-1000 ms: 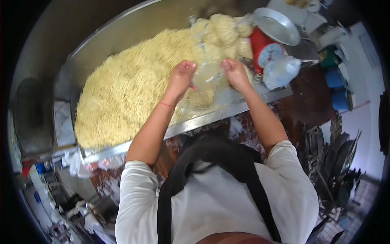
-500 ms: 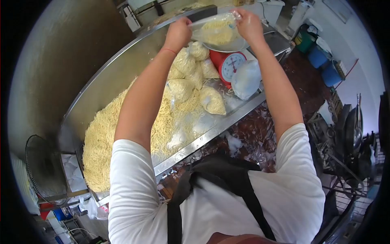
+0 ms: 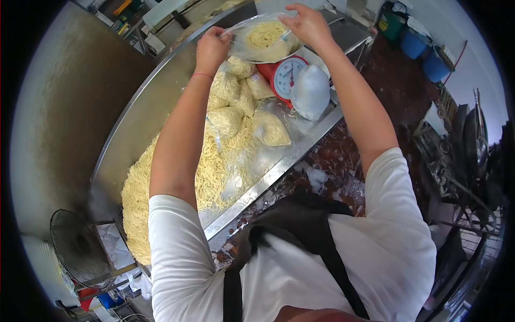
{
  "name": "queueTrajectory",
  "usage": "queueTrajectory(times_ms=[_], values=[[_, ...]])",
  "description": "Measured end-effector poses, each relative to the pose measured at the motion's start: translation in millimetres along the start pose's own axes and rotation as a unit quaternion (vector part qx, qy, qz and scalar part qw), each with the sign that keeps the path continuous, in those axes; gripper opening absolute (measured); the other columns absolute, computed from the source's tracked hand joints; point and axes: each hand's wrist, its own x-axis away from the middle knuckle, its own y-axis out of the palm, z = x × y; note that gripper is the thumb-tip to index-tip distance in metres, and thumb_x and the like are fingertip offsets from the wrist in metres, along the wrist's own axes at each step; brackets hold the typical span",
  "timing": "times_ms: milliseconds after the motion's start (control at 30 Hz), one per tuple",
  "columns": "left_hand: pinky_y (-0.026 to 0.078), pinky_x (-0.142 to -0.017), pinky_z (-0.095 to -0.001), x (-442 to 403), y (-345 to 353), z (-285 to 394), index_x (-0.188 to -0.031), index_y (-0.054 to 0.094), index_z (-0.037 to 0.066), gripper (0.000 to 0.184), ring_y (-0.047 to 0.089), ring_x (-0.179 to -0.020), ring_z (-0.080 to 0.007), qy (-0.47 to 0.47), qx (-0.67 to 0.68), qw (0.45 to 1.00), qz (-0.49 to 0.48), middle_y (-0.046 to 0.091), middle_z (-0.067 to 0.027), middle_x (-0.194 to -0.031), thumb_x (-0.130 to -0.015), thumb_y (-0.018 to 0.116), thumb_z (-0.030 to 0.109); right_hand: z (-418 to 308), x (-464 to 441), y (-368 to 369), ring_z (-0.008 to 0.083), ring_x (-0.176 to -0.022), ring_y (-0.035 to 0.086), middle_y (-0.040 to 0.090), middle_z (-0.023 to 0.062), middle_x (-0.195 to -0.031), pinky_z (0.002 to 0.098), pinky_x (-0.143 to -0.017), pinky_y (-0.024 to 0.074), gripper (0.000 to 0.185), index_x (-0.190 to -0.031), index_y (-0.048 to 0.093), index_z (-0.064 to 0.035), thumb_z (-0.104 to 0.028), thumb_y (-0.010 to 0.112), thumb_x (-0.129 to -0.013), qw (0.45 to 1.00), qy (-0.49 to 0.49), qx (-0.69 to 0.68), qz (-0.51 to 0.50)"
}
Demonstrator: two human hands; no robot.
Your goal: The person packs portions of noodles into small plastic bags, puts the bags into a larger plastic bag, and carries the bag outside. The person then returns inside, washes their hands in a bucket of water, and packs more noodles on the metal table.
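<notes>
A clear plastic bag (image 3: 240, 36) with yellow noodles (image 3: 266, 34) in its middle lies over the metal pan of a red dial scale (image 3: 283, 78). At the bag's left edge, my left hand (image 3: 211, 49) pinches the plastic. My right hand (image 3: 308, 27) is at the opposite edge, thumb and fingers around the film, some fingers partly spread. Below the hands, several filled noodle bags (image 3: 224, 86) are piled beside the scale. Another filled bag (image 3: 272, 129) lies apart, closer to me. A stack of clear bags (image 3: 311, 92) leans at the scale's right.
Loose noodles (image 3: 137, 198) are heaped along the left of the metal trough (image 3: 316, 137), whose raised wall runs behind. A fan (image 3: 80, 249) stands at lower left. Blue buckets (image 3: 416, 43) are on the wet floor (image 3: 375, 102), and pans and racks (image 3: 466, 155) line the right.
The view has shifted, so trough and scale appear further left and higher. Both hands still are at the bag; the right hand's fingers have spread more, and the noodles show more openly.
</notes>
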Motion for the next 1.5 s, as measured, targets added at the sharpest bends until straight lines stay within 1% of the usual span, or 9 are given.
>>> queueTrajectory(times_ms=[467,767,833,1033,1167,1233,1300,1367,1500], values=[[0.052,-0.050,-0.0304,55.3,39.9,-22.1,-0.117,0.062,0.001,0.030,0.054,-0.054,-0.0117,-0.060,0.263,0.962,-0.050,0.055,-0.0019,-0.068,-0.098,0.058,0.024,1.5,20.6,49.3,0.0416,-0.091,0.065,0.068,0.0256,-0.093,0.0473,-0.080,0.0521,0.032,-0.103,0.068,-0.0055,-0.034,0.063,-0.088,0.998,0.045,0.026,-0.033],[0.050,-0.050,-0.0270,139.6,-118.3,16.3,-0.101,0.062,0.001,0.026,0.046,-0.054,-0.0079,-0.079,0.501,0.858,0.079,0.048,0.0007,-0.066,-0.102,0.049,0.024,-145.4,31.7,-21.3,0.0375,-0.081,0.066,0.068,0.0212,-0.092,0.0448,-0.068,0.0522,0.037,-0.112,0.066,-0.0046,-0.033,0.066,-0.090,0.968,0.089,-0.229,-0.058],[0.048,-0.049,-0.0257,185.1,-143.8,15.4,-0.103,0.062,0.000,0.026,0.044,-0.050,-0.0076,-0.081,0.452,0.883,0.097,0.047,0.0009,-0.064,-0.102,0.049,0.023,-153.2,73.6,-23.1,0.0388,-0.080,0.064,0.065,0.0231,-0.084,0.0424,-0.071,0.0502,0.027,-0.102,0.067,-0.0007,-0.024,0.054,-0.097,0.993,-0.050,-0.097,-0.040],[0.047,-0.045,-0.0272,341.5,-103.8,-65.1,-0.097,0.056,0.003,0.022,0.042,-0.048,-0.0080,-0.380,0.438,0.814,0.010,0.040,0.0018,-0.061,-0.104,0.045,0.021,-139.2,247.2,85.1,0.0251,-0.080,0.067,0.071,0.0139,-0.091,0.0355,-0.077,0.0513,0.022,-0.111,0.068,-0.0044,-0.011,0.054,-0.095,0.916,0.027,-0.250,-0.312],[0.048,-0.045,-0.0278,395.8,-111.0,-86.0,-0.096,0.057,0.003,0.022,0.043,-0.047,-0.0089,-0.424,0.482,0.763,0.076,0.041,0.0008,-0.062,-0.103,0.047,0.021,-125.5,263.4,76.7,0.0273,-0.106,0.061,0.064,0.0168,-0.118,0.0350,-0.090,0.0478,0.030,-0.120,0.064,-0.0037,-0.011,0.061,-0.091,0.733,0.210,-0.338,-0.552],[0.048,-0.045,-0.0278,407.5,-121.1,-84.0,-0.096,0.057,0.003,0.022,0.044,-0.047,-0.0093,-0.428,0.499,0.743,0.129,0.042,0.0005,-0.063,-0.103,0.047,0.021,-106.0,305.5,98.1,0.0307,-0.119,0.055,0.057,0.0190,-0.131,0.0369,-0.097,0.0450,0.044,-0.128,0.059,-0.0041,-0.017,0.068,-0.087,0.719,0.173,-0.446,-0.504],[0.048,-0.045,-0.0277,414.3,-123.5,-84.8,-0.097,0.058,0.003,0.022,0.044,-0.049,-0.0088,-0.423,0.480,0.760,0.118,0.043,0.0009,-0.064,-0.103,0.048,0.022,-106.8,358.9,128.7,0.0339,-0.128,0.047,0.048,0.0177,-0.141,0.0402,-0.105,0.0398,0.072,-0.140,0.048,-0.0053,-0.026,0.078,-0.078,0.884,-0.073,-0.198,-0.417],[0.048,-0.044,-0.0278,414.6,-127.8,-78.8,-0.098,0.058,0.003,0.023,0.044,-0.050,-0.0084,-0.406,0.457,0.788,0.070,0.045,0.0010,-0.065,-0.103,0.048,0.022,-150.9,387.2,151.4,0.0366,-0.128,0.047,0.050,0.0190,-0.139,0.0452,-0.108,0.0362,0.078,-0.137,0.050,-0.0046,-0.030,0.083,-0.070,0.799,-0.208,-0.103,-0.554],[0.052,-0.066,-0.0234,416.5,-151.7,-83.2,-0.113,0.060,0.000,0.021,0.054,-0.068,-0.0073,-0.283,0.442,0.850,-0.039,0.054,0.0002,-0.074,-0.099,0.056,0.016,-241.9,369.8,162.0,0.0344,-0.117,0.056,0.060,0.0220,-0.125,0.0416,-0.103,0.0421,0.047,-0.119,0.062,-0.0019,-0.023,0.075,-0.079,0.781,0.097,-0.341,-0.514]])
